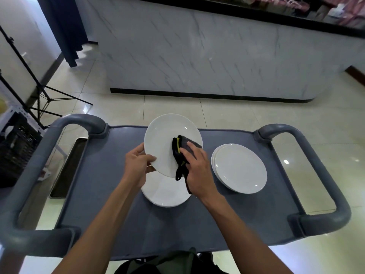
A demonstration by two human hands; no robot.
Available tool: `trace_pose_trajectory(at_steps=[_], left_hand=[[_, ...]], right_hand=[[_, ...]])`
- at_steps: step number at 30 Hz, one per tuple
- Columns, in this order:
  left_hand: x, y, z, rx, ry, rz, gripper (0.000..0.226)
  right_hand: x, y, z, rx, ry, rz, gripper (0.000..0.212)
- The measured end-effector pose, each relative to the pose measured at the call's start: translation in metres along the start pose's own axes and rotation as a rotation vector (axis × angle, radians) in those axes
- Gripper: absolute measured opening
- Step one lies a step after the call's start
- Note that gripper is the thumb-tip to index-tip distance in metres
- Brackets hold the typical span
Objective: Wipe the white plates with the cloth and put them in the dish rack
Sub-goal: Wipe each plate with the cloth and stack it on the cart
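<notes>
A white plate (164, 139) is held tilted above the grey cart top (102, 186). My left hand (138, 163) grips its lower left rim, thumb on the face. My right hand (195, 169) holds a dark cloth with a yellow edge (180, 149) against the plate's right side. Directly under the lifted plate lies another white plate (166, 192) flat on the cart. To the right sits a small stack of white plates (240, 169). No dish rack shows in this view.
The cart has thick grey handles on the left (39, 161) and right (320, 171). A dark crate (15, 149) and a tripod (41, 95) stand at the left. A marble-fronted counter (207, 56) runs across the far side. A metal tray (69, 167) lies low beside the cart.
</notes>
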State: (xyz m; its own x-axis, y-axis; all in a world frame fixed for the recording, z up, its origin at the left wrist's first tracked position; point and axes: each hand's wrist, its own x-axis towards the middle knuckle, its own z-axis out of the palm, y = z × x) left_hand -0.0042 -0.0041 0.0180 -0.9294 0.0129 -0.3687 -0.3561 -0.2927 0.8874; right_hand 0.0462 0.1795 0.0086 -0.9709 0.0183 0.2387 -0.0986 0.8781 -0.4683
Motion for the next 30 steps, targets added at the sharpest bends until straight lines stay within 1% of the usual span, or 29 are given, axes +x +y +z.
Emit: trace_pose_trajectory(at_steps=[5, 9, 17, 21, 26, 30], left_hand=[[-0.004, 0.002, -0.004, 0.037, -0.072, -0.005, 0.053], [-0.008, 0.003, -0.005, 0.069, -0.117, 0.007, 0.054], [-0.011, 0.007, -0.008, 0.140, -0.193, 0.014, 0.050], [-0.015, 0.003, -0.008, 0.150, -0.206, 0.007, 0.052], [-0.014, 0.001, -0.008, 0.122, -0.200, -0.003, 0.055], [-0.014, 0.000, -0.007, 0.115, -0.211, -0.028, 0.054]], right_hand=[[0.016, 0.008, -0.018, -0.082, 0.048, 0.019, 0.067], [0.036, 0.006, -0.029, -0.121, 0.034, 0.029, 0.068], [0.048, -0.021, -0.028, -0.053, 0.028, -0.101, 0.066], [0.041, -0.034, -0.019, -0.005, 0.007, -0.190, 0.065], [0.031, -0.033, -0.018, 0.008, -0.036, -0.292, 0.060], [0.015, -0.027, -0.019, 0.024, -0.074, -0.334, 0.058]])
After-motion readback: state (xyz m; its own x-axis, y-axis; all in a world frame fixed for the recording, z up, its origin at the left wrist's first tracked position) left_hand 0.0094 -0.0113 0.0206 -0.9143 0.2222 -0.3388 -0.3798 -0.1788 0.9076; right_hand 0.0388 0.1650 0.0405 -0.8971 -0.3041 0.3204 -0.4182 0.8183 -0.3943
